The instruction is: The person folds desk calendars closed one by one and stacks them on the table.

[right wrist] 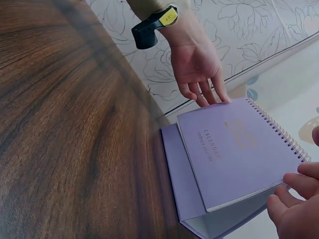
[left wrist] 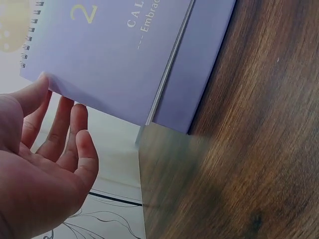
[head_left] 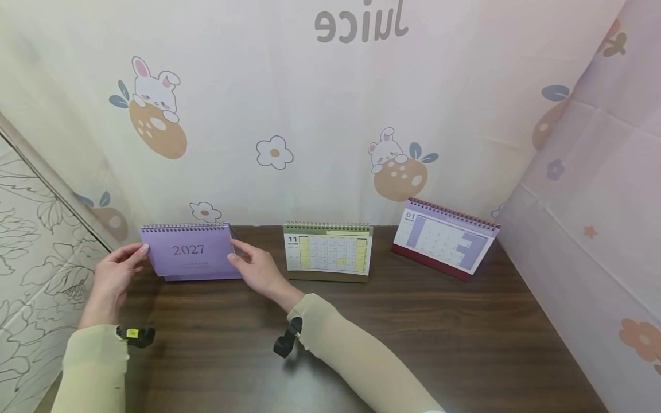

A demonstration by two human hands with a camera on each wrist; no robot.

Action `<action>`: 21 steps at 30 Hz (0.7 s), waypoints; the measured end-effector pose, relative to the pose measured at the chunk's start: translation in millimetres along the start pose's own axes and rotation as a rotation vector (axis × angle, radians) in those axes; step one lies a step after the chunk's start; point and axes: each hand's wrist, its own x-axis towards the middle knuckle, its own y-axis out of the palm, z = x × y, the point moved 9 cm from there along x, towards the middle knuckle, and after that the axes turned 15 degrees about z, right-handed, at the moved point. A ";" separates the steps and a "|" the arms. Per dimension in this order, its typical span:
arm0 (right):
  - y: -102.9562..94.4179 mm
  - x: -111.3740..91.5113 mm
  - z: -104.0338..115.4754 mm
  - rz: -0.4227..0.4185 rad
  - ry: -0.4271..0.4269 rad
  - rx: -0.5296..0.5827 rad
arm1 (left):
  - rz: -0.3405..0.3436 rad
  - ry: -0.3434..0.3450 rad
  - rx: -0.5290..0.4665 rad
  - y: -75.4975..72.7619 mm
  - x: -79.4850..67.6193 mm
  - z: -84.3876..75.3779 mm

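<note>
Two sets of fingers [head_left: 135, 248] [head_left: 245, 248] hold one purple calendar [head_left: 193, 261]

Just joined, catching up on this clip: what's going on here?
A person's left hand and right hand grip opposite side edges of the purple calendar, marked 2027, which stands on the wooden table. Further right, untouched, stand the green-topped calendar, showing 11, and the red-based calendar, showing 01.

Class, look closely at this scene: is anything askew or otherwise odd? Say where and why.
The maroon-based calendar on the right of the table looks askew: it stands angled, whereas the green-topped calendar and purple calendar sit roughly square to the backdrop. "Juice" also reads backwards.
</note>
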 end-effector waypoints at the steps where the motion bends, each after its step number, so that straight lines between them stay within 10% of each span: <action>1: -0.5 0.0 -0.5 -0.006 -0.001 -0.004 | 0.002 0.002 -0.003 0.7 0.6 -0.1; 21: 3.6 21.0 -7.3 0.067 0.025 -0.112 | 0.095 0.111 -0.038 13.4 16.7 4.1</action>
